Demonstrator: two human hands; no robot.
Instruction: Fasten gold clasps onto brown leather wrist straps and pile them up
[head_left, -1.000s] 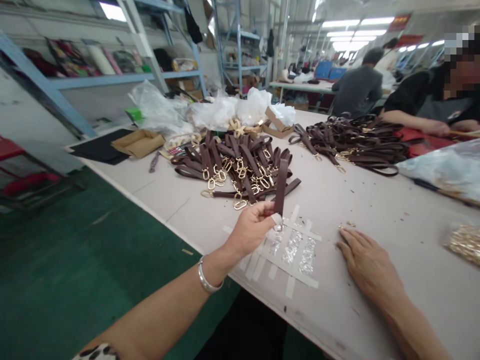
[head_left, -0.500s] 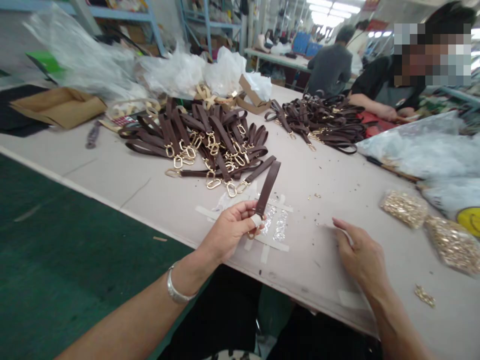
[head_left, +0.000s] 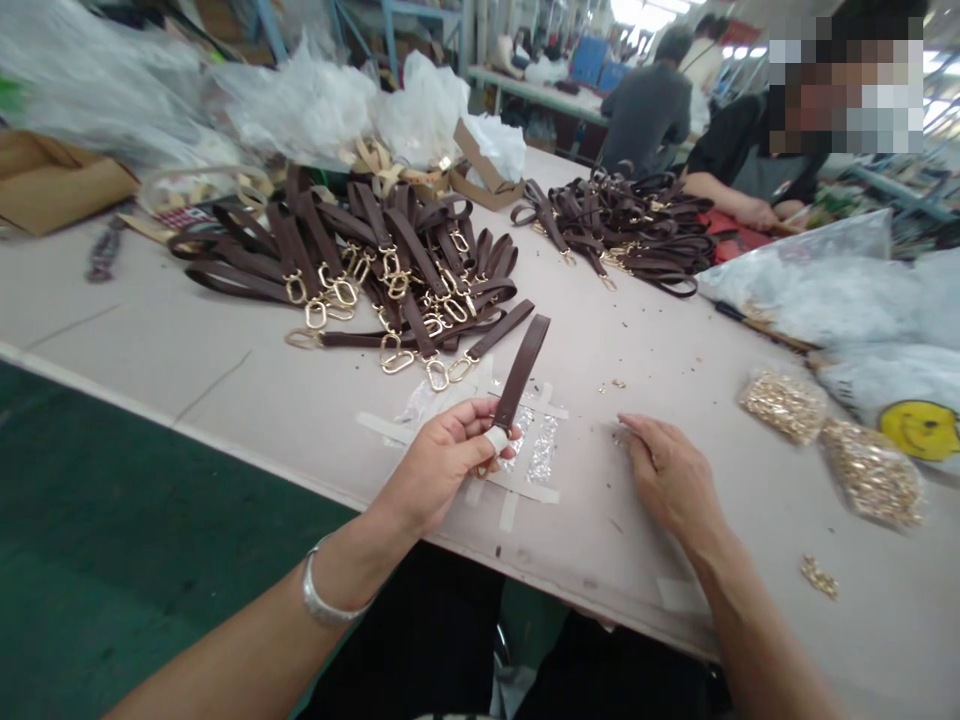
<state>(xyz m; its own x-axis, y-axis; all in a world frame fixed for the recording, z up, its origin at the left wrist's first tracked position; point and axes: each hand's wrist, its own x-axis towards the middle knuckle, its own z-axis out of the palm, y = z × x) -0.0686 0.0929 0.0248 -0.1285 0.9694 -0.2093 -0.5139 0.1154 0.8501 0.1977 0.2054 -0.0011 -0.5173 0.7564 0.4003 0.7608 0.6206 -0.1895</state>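
Observation:
My left hand [head_left: 442, 460] pinches the lower end of a dark brown leather strap [head_left: 523, 368], which points up and away over the table; one fingertip is wrapped in white tape. A gold piece shows just under my fingers. My right hand [head_left: 667, 475] rests on the table top [head_left: 225, 390] to the right, fingers curled down onto the surface, fingertips touching small gold bits; whether it holds any is unclear. Between my hands lies a patch of clear plastic taped down with white strips [head_left: 536, 455].
A heap of brown straps with gold clasps [head_left: 375, 265] lies beyond my left hand, and a second heap [head_left: 622, 225] farther back. Bags of gold hardware [head_left: 870, 470] sit at right. Plastic bags and cardboard boxes [head_left: 480, 175] line the back. A person in black works across the table.
The view has dipped and shifted right. My left hand with the strap has come lower and nearer, and my right hand has slid left toward the taped patch.

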